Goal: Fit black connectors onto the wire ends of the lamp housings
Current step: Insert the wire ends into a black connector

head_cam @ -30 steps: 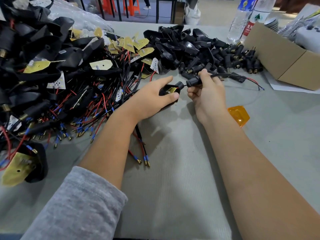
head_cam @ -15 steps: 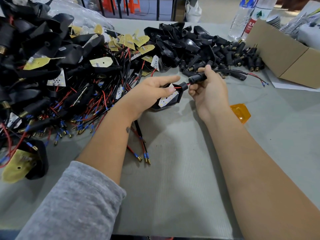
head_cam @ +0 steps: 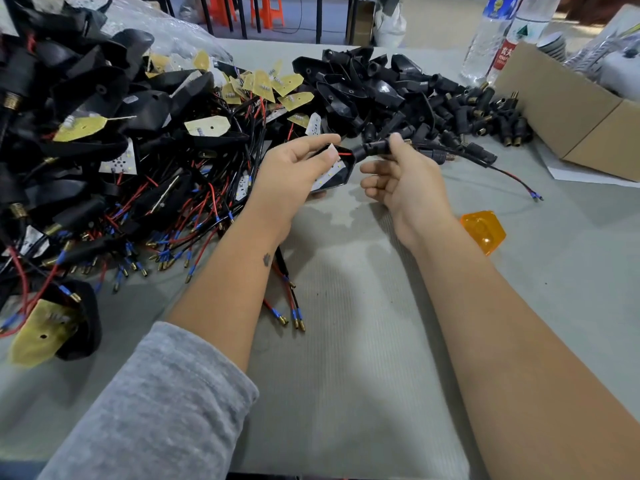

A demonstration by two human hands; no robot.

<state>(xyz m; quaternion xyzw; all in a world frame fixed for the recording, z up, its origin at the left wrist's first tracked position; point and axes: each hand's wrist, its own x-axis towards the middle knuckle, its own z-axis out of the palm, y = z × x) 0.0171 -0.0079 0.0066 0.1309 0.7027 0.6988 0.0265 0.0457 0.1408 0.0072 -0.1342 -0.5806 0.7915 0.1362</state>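
Note:
My left hand [head_cam: 294, 168] holds a black lamp housing [head_cam: 337, 171] with a white LED board inside, thumb on its top edge. A short red wire runs from the housing into a black connector [head_cam: 375, 149], which my right hand [head_cam: 405, 178] pinches between thumb and forefinger, the other fingers loosely curled. The wire tail [head_cam: 516, 181] with blue-sleeved ends trails right from the connector across the table. Both hands are just above the grey table mat [head_cam: 346, 341].
A big heap of wired lamp housings [head_cam: 121, 150] fills the left side. Loose black connectors [head_cam: 478, 116] and empty housings lie at the back. A cardboard box [head_cam: 571, 112] and bottles [head_cam: 491, 39] stand at the right; an orange lens [head_cam: 483, 230] lies by my right wrist.
The housing has turned in my left hand, its LED board now facing up. The connector has slid off the housing along the wire, baring a red stretch. My right fingers have loosened.

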